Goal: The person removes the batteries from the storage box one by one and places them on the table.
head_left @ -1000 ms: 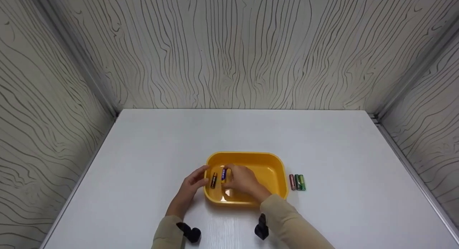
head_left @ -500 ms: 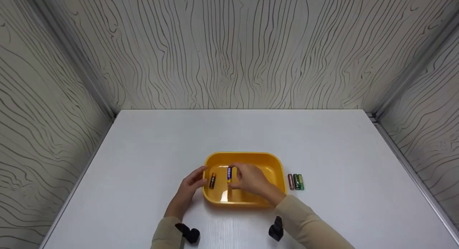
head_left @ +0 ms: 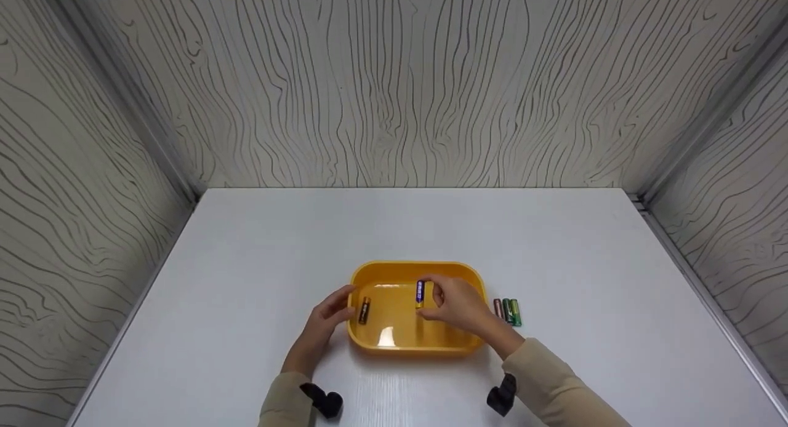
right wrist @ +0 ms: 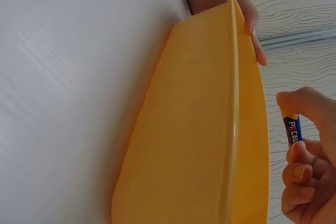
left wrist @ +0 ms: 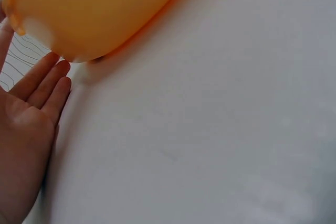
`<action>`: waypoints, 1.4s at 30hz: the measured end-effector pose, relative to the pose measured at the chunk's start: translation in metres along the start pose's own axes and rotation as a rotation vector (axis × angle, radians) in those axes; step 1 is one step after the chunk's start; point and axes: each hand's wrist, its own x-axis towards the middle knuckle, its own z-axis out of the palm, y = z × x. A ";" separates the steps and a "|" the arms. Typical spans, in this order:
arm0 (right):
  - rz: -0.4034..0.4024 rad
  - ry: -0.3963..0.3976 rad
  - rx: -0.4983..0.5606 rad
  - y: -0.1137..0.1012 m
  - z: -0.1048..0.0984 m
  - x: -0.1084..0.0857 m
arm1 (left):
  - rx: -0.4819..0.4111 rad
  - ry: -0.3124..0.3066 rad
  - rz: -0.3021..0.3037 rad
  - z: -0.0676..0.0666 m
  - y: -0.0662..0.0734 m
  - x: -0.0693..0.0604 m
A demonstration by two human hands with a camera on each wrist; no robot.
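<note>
pinching the blue-and-yellow cylindrical metal battery (head_left: 420, 294) by its ends over the yellow plastic tray (head_left: 385, 325), right hand (head_left: 457, 305) looks well-placed (likely light, rigid, slick); left hand (head_left: 328, 311), fingers relaxed, touches tray.

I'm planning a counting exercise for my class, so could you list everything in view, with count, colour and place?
walls: 3, pale with dark lines, left, back and right
metal strips: 2, grey, in the wall corners
table: 1, white, between the walls
tray: 1, yellow, on the table
dark battery: 1, black and orange, in the tray's left end
blue battery: 1, blue and yellow, held above the tray
reddish battery: 1, reddish, right of the tray
green batteries: 2, green, beside the reddish one
black devices: 2, black, at the wrists
sleeves: 2, beige, on the forearms
left hand: 1, bare, at the tray's left end
right hand: 1, bare, pinching the blue battery
</note>
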 end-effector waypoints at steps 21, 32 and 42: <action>-0.081 0.014 0.082 0.050 -0.037 -0.019 | -0.010 -0.016 0.002 -0.001 0.000 0.001; -0.056 0.027 0.158 0.079 -0.053 -0.032 | -0.022 -0.011 -0.021 0.001 0.002 0.000; -0.038 0.067 0.124 0.102 -0.063 -0.045 | -0.031 -0.015 0.020 0.001 0.001 0.000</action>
